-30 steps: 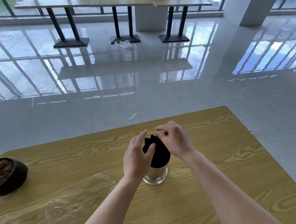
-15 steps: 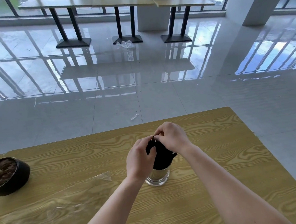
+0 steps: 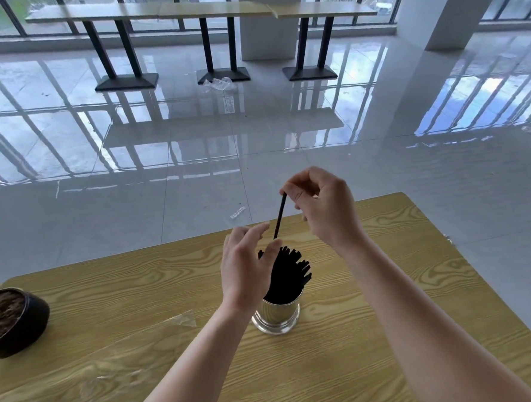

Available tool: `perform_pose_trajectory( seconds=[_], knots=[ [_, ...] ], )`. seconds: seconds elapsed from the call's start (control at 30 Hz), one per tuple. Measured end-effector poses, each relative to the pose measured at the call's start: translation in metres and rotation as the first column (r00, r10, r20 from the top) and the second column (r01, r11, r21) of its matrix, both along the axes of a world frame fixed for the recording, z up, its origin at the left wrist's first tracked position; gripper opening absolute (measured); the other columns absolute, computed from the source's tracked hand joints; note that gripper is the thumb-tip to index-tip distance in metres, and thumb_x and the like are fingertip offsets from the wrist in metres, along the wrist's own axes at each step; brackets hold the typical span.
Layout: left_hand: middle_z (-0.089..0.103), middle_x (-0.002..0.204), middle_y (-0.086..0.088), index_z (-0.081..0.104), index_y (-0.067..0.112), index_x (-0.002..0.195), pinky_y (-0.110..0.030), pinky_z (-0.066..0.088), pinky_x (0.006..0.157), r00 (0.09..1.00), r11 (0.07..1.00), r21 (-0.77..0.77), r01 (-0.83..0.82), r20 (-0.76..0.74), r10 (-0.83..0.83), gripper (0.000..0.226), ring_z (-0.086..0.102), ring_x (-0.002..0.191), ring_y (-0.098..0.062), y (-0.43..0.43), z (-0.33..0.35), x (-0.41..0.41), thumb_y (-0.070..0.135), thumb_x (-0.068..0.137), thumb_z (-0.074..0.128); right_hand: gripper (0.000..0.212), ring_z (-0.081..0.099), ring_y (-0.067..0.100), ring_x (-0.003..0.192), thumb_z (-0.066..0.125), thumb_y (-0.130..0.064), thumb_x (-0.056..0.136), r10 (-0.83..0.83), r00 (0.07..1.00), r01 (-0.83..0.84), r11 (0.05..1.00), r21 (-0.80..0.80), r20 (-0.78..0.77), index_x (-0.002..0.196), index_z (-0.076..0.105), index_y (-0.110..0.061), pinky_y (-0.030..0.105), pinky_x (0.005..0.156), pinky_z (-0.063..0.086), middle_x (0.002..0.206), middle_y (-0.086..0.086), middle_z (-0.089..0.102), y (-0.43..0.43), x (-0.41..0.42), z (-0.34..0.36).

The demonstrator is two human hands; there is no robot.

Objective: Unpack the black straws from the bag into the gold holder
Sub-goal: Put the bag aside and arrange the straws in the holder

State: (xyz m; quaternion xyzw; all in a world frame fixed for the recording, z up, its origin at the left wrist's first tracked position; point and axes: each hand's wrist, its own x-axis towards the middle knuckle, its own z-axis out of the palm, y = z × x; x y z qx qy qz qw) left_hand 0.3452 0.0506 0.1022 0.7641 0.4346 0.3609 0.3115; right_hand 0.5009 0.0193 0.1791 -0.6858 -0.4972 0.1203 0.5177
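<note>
Nearly done: black straws (image 3: 288,271) fill our gold holder (image 3: 277,316). Our right hand (image 3: 324,209) pinches one straw (image 3: 279,215) at twelve o'clock; left hand (image 3: 246,270) loose-fingered.

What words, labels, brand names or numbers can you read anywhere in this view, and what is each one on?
No text can be read.
The gold holder, the black straws in it, the single straw pinched by the right hand, the clear bag and the dark bowl show no print.
The car outside is too small to read any plate.
</note>
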Motion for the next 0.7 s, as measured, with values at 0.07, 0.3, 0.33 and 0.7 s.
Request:
perform_pose_trajectory(
  seconds=[0.07,0.3,0.33,0.7],
  knots=[
    [0.063,0.094,0.003,0.073,0.02,0.117,-0.03,0.049,0.078,0.999,1.0,0.021,0.0,0.036,-0.001,0.029,0.06,0.086,-0.017,0.002,0.014,0.006,0.028,0.088,0.075,0.009,0.065,0.009,0.066,0.07,-0.026,0.093,0.032,0.999,-0.032,0.999,0.022,-0.002,0.092,0.071,-0.017,0.032,0.061,0.056,0.085,-0.003,0.076,-0.003,-0.005,0.011],
    [0.072,0.078,0.009,0.078,0.018,0.091,-0.027,0.052,0.069,0.995,0.999,-0.007,0.042,0.091,-0.041,0.005,0.065,0.071,-0.009,0.002,0.028,0.01,0.019,0.088,0.074,0.011,0.062,-0.004,0.067,0.072,-0.028,0.092,0.035,0.999,-0.035,0.999,-0.002,0.016,0.095,0.073,-0.018,0.017,0.066,0.049,0.078,-0.017,0.07,-0.012,-0.013,0.011],
    [0.072,0.075,0.012,0.078,0.019,0.09,-0.026,0.053,0.068,0.994,1.0,-0.023,0.012,0.107,-0.01,0.005,0.066,0.07,-0.007,0.001,0.027,0.007,0.02,0.088,0.074,0.014,0.062,-0.007,0.073,0.071,-0.031,0.092,0.029,0.999,-0.029,1.0,-0.008,0.02,0.101,0.073,-0.02,0.013,0.068,0.048,0.082,-0.021,0.069,-0.015,-0.013,0.009],
    [0.073,0.078,-0.01,0.07,0.005,0.089,-0.027,0.054,0.059,0.621,0.456,-0.839,0.297,0.532,0.576,0.005,0.067,0.064,-0.018,-0.017,0.015,-0.012,0.01,0.09,0.071,0.017,0.074,0.023,0.069,0.07,-0.004,0.091,-0.001,0.909,-0.031,0.997,-0.068,-0.418,0.102,0.075,-0.015,0.033,0.062,0.062,0.082,0.007,0.077,-0.087,-0.026,-0.054]
  ],
)
